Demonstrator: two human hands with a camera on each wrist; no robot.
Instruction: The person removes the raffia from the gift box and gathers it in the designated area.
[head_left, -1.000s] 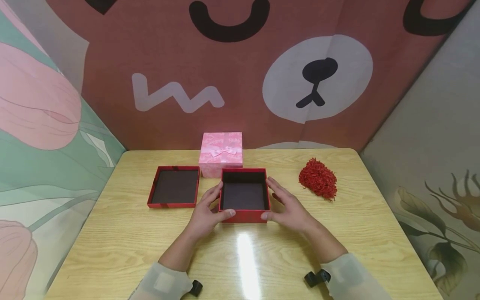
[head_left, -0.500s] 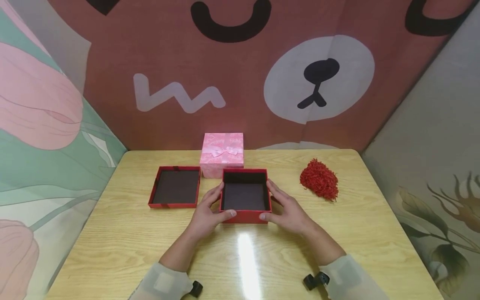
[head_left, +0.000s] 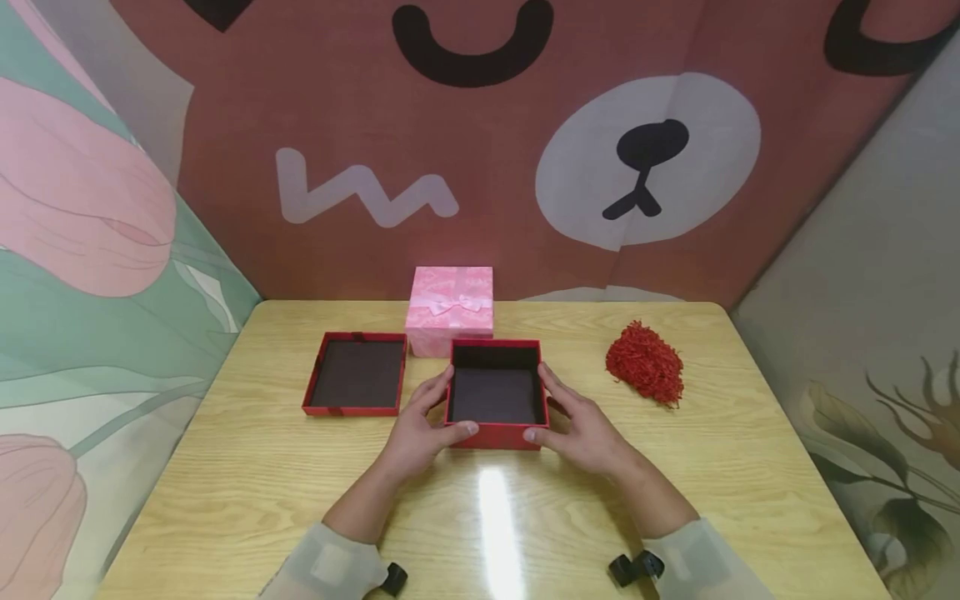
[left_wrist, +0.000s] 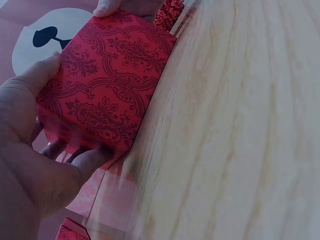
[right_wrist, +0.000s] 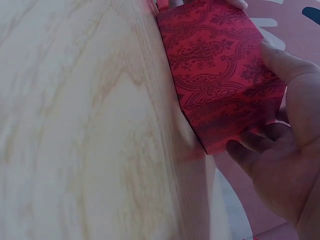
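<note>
An uncovered red box with a black inside stands on the table between both hands. Dark scrollwork covers the box's outer walls in the left wrist view. My left hand grips its left side, thumb on the front wall and fingers along the side. On the opposite side my right hand holds it the same way, and the right wrist view shows the fingertips against the patterned side wall. The box's inside shows only its black lining.
Left of the box lies a shallow red lid, black inside face up. A pink gift box with a bow stands right behind the red box. To the right sits a heap of red shredded paper. A printed wall borders the wooden table.
The whole head view has shifted slightly to the right. Both hands keep their hold on the red box, and nothing on the table has visibly moved.
</note>
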